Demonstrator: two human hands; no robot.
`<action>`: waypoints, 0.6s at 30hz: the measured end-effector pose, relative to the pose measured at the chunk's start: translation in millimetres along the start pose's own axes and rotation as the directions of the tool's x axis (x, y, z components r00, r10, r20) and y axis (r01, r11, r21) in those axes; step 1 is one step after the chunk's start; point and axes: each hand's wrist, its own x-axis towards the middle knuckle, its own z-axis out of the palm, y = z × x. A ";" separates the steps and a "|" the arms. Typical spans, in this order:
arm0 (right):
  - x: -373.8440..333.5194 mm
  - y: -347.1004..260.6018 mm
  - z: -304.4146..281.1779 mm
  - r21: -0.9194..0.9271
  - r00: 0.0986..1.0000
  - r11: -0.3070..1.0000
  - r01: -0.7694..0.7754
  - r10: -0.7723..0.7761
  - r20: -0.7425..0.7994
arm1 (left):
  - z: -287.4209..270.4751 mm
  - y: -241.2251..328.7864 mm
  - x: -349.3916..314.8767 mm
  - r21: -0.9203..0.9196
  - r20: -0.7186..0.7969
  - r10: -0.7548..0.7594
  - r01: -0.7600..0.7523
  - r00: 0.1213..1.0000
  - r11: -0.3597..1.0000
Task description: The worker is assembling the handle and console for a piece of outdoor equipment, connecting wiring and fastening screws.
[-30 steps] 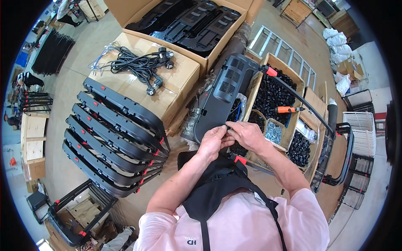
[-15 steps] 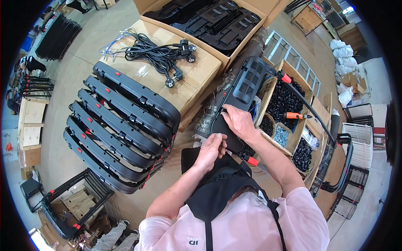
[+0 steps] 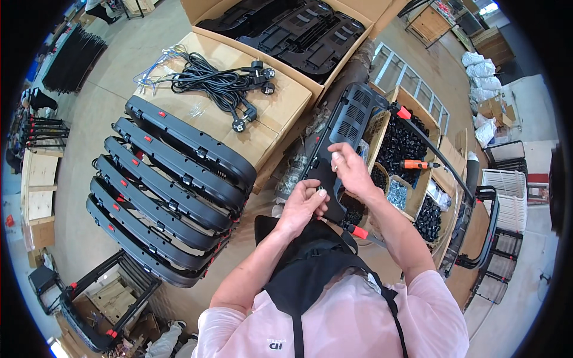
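Note:
A black plastic housing (image 3: 323, 156) with a slotted vent cover at its far end lies in front of me on the bench, its long side edge showing. My left hand (image 3: 303, 206) is over the housing's near end, fingers curled, with a tiny pale thing at the fingertips that is too small to name. Just to the right and slightly farther off, my right hand (image 3: 354, 172) hovers above the housing with thumb and fingers drawn together. Whatever it may pinch is hidden. A black tubular frame (image 3: 439, 152) with red end pieces runs along the housing's right side.
Several similar black housings (image 3: 179, 170) stand in a row at left. Bundled power cables (image 3: 218, 83) lie on a cardboard box (image 3: 277, 110); an open carton (image 3: 373, 36) of black parts stands behind. At right, wooden bins hold black knobs (image 3: 406, 140), screws (image 3: 397, 194) and an orange screwdriver (image 3: 416, 164).
My right hand has lifted off the housing and its fingers have drawn together. The left hand has turned, showing its curled fingers. The housing now shows more of its side edge.

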 end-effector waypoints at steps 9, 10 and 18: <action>-1.0 10.9 -33.3 -0.216 0.998 0.976 -0.039 0.029 -0.051 | 23.9 0.2 53.1 -0.060 0.097 -0.057 0.063 0.994 0.996; -1.9 14.2 -36.2 -0.146 0.998 0.988 -0.046 0.037 -0.060 | 26.4 -0.9 56.8 -0.055 0.103 -0.063 0.069 0.993 0.996; -0.2 21.0 -59.5 -0.015 0.997 0.997 -0.070 0.070 0.021 | 41.8 -1.6 81.2 0.058 0.111 -0.097 0.091 0.989 0.994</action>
